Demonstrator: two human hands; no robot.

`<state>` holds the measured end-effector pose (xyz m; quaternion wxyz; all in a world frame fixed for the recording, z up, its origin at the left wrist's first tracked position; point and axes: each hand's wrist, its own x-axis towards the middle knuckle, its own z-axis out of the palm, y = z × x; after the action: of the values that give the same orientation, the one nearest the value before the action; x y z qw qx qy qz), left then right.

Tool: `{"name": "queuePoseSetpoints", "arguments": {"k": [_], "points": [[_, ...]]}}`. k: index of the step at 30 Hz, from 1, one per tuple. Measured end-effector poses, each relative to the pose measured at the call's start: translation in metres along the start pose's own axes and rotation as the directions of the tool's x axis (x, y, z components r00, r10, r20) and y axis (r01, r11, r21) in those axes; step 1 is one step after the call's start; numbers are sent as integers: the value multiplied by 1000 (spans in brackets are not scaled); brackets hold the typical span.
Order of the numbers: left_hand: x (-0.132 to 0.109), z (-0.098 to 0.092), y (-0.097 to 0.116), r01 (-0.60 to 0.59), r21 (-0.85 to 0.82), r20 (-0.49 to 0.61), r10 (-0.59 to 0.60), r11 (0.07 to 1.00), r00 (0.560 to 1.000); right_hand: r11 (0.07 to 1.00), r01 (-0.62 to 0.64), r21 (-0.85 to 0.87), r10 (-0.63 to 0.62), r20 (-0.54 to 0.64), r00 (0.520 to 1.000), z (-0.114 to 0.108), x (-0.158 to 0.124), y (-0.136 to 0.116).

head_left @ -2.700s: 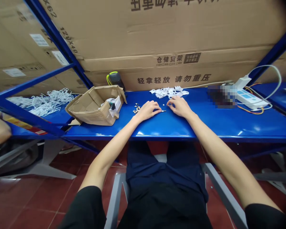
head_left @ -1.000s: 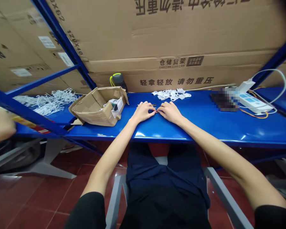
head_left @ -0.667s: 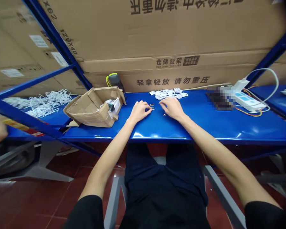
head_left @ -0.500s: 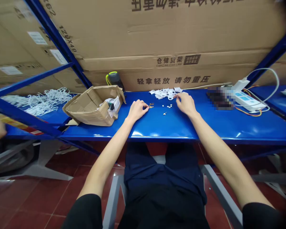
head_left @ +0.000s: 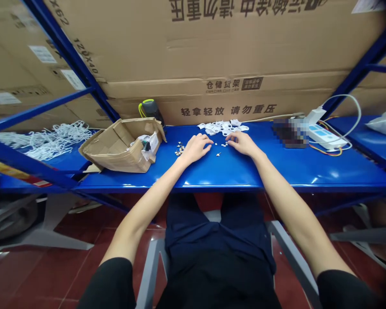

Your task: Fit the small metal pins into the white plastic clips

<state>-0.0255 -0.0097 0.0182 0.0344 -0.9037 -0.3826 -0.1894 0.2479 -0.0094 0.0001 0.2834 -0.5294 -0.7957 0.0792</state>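
Observation:
My left hand [head_left: 197, 148] rests low over the blue shelf top, fingers curved to the right and thumb apart from them, with no object visible in it. Behind its wrist lies a small heap of brass-and-white parts [head_left: 180, 149]. My right hand [head_left: 242, 143] faces it, fingertips and thumb slightly apart beside a few tiny white pieces [head_left: 224, 145]. One small part with a thin pin [head_left: 218, 154] lies between the hands, nearer to me. Just beyond the fingers spreads a pile of white ring-shaped plastic parts [head_left: 223, 127].
An open cardboard box [head_left: 116, 148] stands at the left, a dark cylinder with a yellow-green loop [head_left: 154, 111] behind it. White wire hooks [head_left: 56, 139] are heaped farther left. At the right sit a power strip [head_left: 328, 137] with cables and a blurred dark object [head_left: 289, 133].
My left hand has shifted right, uncovering the small parts heap behind it. My right hand has moved left and nearer, from the white rings to the tiny white pieces.

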Motion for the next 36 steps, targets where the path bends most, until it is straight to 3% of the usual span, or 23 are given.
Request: {"name": "queuePoseSetpoints", "arguments": {"k": [4,9,20,25,36], "points": [[21,12,12,45,12,24,-46,999,999,1000,24,7,-24,57,998,-2,-3,-4],[19,23,11,116,-45,20,-115,992,993,999,1,-47,2,63,998,0,-2,-7],[14,20,13,133,-183,-42,-143,974,989,992,-29,-121,32,24,999,1,-2,-4],[13,17,14,141,-169,-28,-148,975,989,995,-12,-102,10,-24,1000,2,-3,-8],[19,25,9,118,-132,16,-117,984,993,983,43,-181,-40,20,999,14,1,-15]]}}
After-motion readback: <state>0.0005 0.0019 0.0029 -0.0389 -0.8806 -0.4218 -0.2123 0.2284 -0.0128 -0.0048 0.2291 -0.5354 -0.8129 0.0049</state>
